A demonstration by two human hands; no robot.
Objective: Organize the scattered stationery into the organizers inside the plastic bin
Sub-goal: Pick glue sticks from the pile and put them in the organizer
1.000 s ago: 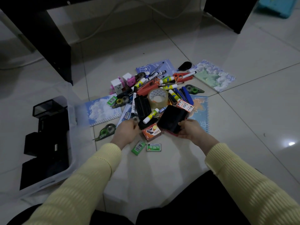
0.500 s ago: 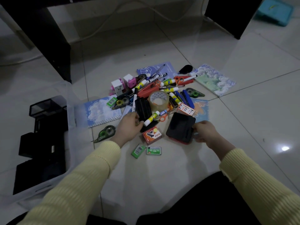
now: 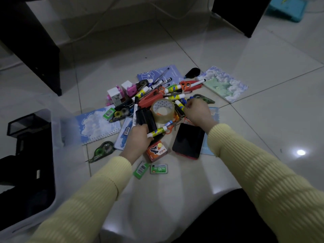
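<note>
Floor [image 3: 168, 199]: pale tile; all the work is on it, seated position.

Plastic bin [image 3: 58, 132]: translucent, at far left, well apart from the pile. Black organizers [image 3: 29, 172] stand inside it; from this view I see no stationery in them.

Stationery pile [image 3: 157, 100]: centre of the floor, still heaped. It holds notebooks, markers, glue sticks, scissors and correction tapes. The tape roll [image 3: 163, 108] sits in the middle, and a flat black pad [image 3: 188, 140] lies at the near right edge.

Left hand [image 3: 138, 141]: fingers curled over the near end of a black oblong item [image 3: 146, 118]. Reads as a grip. A glue stick [image 3: 157, 132] lies across, just beside the knuckles.

Right hand [image 3: 198, 114]: fingers bent down into the pile beside the tape roll. Whether they pinch anything is hidden.

Judgement: early sorting step, picking from the heap, with almost everything left to file.

Next move: lift the black item free without dragging the glue stick along, carry it left across to the bin, and choose a compartment wide enough for it.
</note>
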